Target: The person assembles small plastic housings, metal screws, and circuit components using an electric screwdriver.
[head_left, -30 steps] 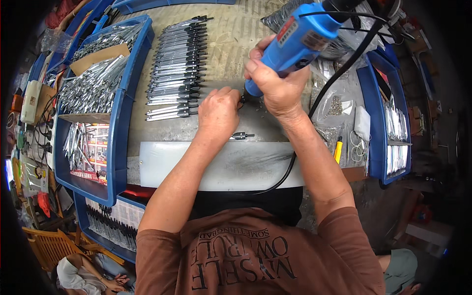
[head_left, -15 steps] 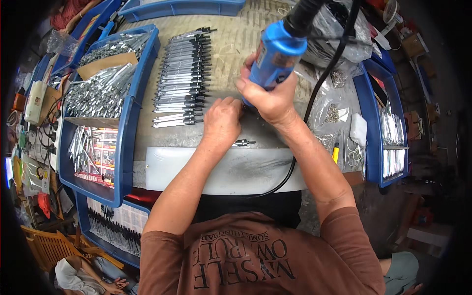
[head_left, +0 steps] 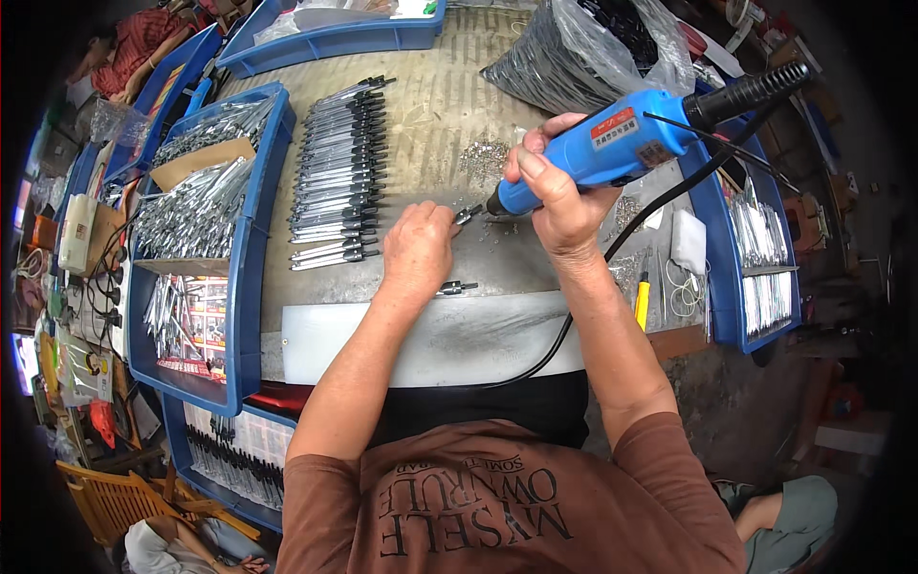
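Note:
My right hand is wrapped round a blue electric screwdriver, which lies tilted with its back end to the upper right. Its dark nose points down-left at a small metal part with a dark end. That part sticks out of the closed fingers of my left hand; the rest of it is covered by the hand. A similar short black-and-silver part lies below, near a white sheet. Left of my left hand, several silver rods with black ends lie in a long row.
Loose small screws lie beyond the screwdriver tip. A blue tray of metal rods stands left, another blue tray right. A grey plastic bag sits at the back. A black cable loops past my right forearm. A yellow-handled tool lies nearby.
The screwdriver has swung from steep to flatter, its back end now farther right. The part at my left fingers and the loose screws have come into sight.

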Demonstrator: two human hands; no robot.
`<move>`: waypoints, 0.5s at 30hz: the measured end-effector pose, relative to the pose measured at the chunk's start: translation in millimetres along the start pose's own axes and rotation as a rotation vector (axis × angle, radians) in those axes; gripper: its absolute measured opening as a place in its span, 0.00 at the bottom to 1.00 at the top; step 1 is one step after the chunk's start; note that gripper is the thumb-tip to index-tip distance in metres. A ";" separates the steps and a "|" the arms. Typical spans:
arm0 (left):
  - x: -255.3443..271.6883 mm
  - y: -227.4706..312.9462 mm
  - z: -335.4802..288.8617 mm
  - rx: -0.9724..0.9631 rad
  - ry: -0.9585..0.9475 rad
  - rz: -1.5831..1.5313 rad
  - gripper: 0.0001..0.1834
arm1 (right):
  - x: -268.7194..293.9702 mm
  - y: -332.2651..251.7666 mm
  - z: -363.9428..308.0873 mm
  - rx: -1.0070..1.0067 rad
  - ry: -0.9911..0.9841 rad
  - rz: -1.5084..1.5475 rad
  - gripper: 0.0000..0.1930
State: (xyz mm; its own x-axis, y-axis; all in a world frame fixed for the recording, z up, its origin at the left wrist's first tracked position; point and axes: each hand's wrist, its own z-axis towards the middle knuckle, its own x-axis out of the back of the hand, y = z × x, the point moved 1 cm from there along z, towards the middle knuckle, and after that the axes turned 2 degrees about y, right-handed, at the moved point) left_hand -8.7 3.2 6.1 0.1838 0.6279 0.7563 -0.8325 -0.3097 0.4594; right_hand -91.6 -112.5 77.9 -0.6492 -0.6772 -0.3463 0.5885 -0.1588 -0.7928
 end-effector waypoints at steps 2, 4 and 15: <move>0.2 1.4 1.3 -0.011 -0.017 0.022 0.05 | 0.1 -0.6 -1.1 -0.029 0.080 0.090 0.18; 0.0 0.3 0.5 -0.019 -0.036 0.044 0.05 | 0.3 0.3 -1.7 -0.036 0.086 0.104 0.18; -4.0 -2.4 0.6 -0.045 -0.035 0.068 0.05 | 4.0 4.5 -3.3 -0.057 0.079 0.139 0.21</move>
State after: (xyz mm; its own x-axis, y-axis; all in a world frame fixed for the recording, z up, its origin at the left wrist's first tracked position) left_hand -7.1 1.0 2.3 0.1435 0.5807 0.8014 -0.8660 -0.3183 0.3857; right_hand -93.1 -113.5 71.3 -0.6009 -0.6306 -0.4912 0.6483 -0.0250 -0.7610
